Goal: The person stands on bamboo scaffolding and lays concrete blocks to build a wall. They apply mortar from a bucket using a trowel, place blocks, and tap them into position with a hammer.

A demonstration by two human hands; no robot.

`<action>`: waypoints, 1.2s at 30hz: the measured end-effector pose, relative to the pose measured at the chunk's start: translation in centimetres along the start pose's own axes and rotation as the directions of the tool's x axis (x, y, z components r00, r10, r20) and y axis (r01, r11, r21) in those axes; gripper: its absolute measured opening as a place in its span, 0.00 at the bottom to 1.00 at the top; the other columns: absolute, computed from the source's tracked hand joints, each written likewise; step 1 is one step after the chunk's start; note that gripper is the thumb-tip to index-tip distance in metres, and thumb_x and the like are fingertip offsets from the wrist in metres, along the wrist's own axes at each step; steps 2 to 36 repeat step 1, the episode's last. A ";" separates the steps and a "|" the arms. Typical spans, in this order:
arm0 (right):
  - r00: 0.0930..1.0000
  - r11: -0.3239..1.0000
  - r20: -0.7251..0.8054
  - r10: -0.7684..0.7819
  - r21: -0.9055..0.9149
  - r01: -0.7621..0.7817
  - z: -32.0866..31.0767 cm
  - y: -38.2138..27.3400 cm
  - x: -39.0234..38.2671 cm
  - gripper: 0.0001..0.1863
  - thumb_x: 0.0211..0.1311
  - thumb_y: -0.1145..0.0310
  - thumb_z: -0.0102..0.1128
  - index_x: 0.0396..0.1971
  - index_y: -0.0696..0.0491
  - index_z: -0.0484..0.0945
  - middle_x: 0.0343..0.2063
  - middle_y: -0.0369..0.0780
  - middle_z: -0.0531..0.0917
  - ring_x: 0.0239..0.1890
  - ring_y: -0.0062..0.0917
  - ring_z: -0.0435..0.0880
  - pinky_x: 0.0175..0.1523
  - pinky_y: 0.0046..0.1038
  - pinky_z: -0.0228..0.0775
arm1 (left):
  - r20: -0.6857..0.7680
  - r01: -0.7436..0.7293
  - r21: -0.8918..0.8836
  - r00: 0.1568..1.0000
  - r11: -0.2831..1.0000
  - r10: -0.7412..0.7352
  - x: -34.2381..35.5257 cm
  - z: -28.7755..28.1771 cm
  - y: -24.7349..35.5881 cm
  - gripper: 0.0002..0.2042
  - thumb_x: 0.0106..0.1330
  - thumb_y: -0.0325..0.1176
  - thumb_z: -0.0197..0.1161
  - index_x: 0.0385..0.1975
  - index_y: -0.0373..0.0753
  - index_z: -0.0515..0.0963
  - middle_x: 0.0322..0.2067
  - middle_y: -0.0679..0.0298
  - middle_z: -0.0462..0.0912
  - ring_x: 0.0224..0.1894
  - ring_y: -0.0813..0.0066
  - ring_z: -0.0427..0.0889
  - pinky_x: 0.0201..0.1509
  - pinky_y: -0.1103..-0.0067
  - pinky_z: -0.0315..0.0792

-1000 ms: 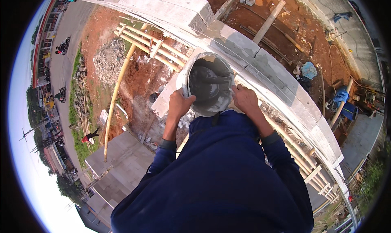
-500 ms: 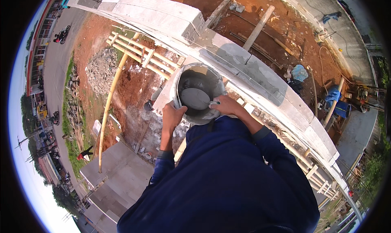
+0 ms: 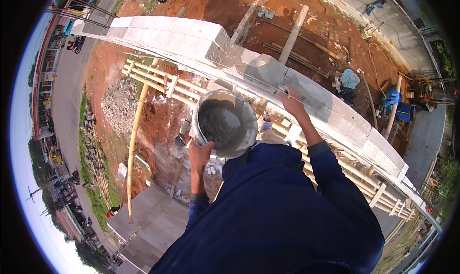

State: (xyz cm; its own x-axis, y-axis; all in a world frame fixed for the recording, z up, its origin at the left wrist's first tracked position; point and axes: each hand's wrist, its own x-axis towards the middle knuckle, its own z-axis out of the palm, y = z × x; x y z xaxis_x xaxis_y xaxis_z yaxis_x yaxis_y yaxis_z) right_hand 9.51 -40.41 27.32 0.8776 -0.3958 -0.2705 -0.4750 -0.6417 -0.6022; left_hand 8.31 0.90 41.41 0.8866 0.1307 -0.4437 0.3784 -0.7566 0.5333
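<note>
My left hand (image 3: 200,155) grips the near left rim of a round bucket (image 3: 252,130), thumb over the edge. Wet grey mortar (image 3: 220,123) lies inside it, its surface ridged. To the right of the bucket, my right hand (image 3: 291,101) is closed round the handle of a trowel (image 3: 266,65). Its rounded, grey-coated blade is over the top of the block wall (image 3: 299,85). Whether the blade touches the wall, I cannot tell. Wet-looking grey patches mark that part of the wall, and a thin string runs along it.
Bamboo rails (image 3: 175,85) run along the wall's near side, with a bamboo pole (image 3: 133,154) at the left. Below the bucket, a person's dark cap (image 3: 179,140) shows. A higher block course (image 3: 177,37) stands farther along the wall. Grey boards (image 3: 153,221) lie lower left.
My right hand has lifted the trowel out of the bucket and carried it right and forward over the wall. My left hand still holds the rim; the bucket sits lower in view.
</note>
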 end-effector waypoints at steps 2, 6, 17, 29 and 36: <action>0.982 0.998 0.177 0.067 -0.001 -0.068 -4.1 -5.4 0.4 0.36 0.71 0.44 0.59 0.66 0.57 0.77 0.65 0.57 0.78 0.67 0.34 0.79 0.70 0.31 0.68 | -0.023 0.028 0.074 0.999 0.997 -0.026 0.4 0.2 -2.5 0.15 0.58 0.30 0.68 0.44 0.30 0.88 0.32 0.56 0.92 0.35 0.69 0.90 0.45 0.72 0.81; 0.982 0.998 0.177 0.067 -0.001 -0.068 -4.1 -5.4 0.4 0.36 0.71 0.44 0.59 0.66 0.57 0.77 0.65 0.57 0.78 0.67 0.34 0.79 0.70 0.31 0.68 | -0.023 0.028 0.074 0.999 0.997 -0.026 0.4 0.2 -2.5 0.15 0.58 0.30 0.68 0.44 0.30 0.88 0.32 0.56 0.92 0.35 0.69 0.90 0.45 0.72 0.81; 0.982 0.998 0.177 0.067 -0.001 -0.068 -4.1 -5.4 0.4 0.36 0.71 0.44 0.59 0.66 0.57 0.77 0.65 0.57 0.78 0.67 0.34 0.79 0.70 0.31 0.68 | -0.023 0.028 0.074 0.999 0.997 -0.026 0.4 0.2 -2.5 0.15 0.58 0.30 0.68 0.44 0.30 0.88 0.32 0.56 0.92 0.35 0.69 0.90 0.45 0.72 0.81; 0.982 0.998 0.177 0.067 -0.001 -0.068 -4.1 -5.4 0.4 0.36 0.71 0.44 0.59 0.66 0.57 0.77 0.65 0.57 0.78 0.67 0.34 0.79 0.70 0.31 0.68 | -0.023 0.028 0.074 0.999 0.997 -0.026 0.4 0.2 -2.5 0.15 0.58 0.30 0.68 0.44 0.30 0.88 0.32 0.56 0.92 0.35 0.69 0.90 0.45 0.72 0.81; 0.982 0.998 0.177 0.067 -0.001 -0.068 -4.1 -5.4 0.4 0.36 0.71 0.44 0.59 0.66 0.57 0.77 0.65 0.57 0.78 0.67 0.34 0.79 0.70 0.31 0.68 | -0.023 0.028 0.074 0.999 0.997 -0.026 0.4 0.2 -2.5 0.15 0.58 0.30 0.68 0.44 0.30 0.88 0.32 0.56 0.92 0.35 0.69 0.90 0.45 0.72 0.81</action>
